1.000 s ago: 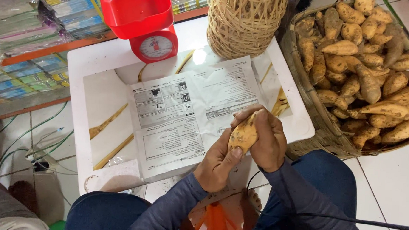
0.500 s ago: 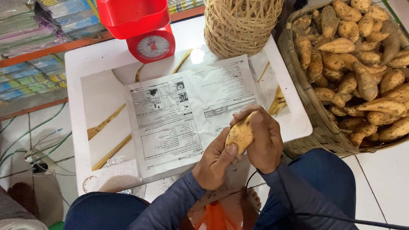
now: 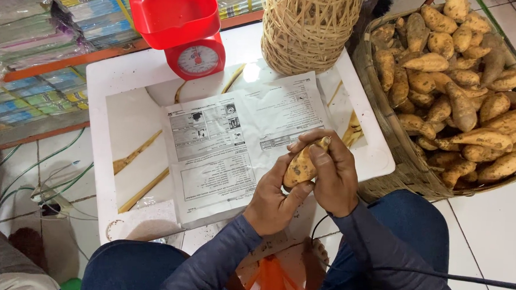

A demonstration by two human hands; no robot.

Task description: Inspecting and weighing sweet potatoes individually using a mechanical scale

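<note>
A small orange-brown sweet potato (image 3: 301, 167) sits between both of my hands, just above the near edge of a white foam box (image 3: 96, 132). My left hand (image 3: 274, 199) cups it from below, thumb along its side. My right hand (image 3: 330, 174) wraps over its upper end, fingers curled across the top. Under the hands lies a crumpled printed newspaper sheet (image 3: 223, 143) spread over the box.
A wide woven basket (image 3: 386, 127) full of sweet potatoes (image 3: 463, 84) stands at the right. A red kitchen scale (image 3: 187, 37) and a tall wicker basket (image 3: 309, 28) rest at the box's far edge. Stacked packets fill shelves at upper left; cables lie on the tiled floor.
The hands and the sweet potato have barely shifted; the right fingers have slid slightly over its top end. The view has drifted a little.
</note>
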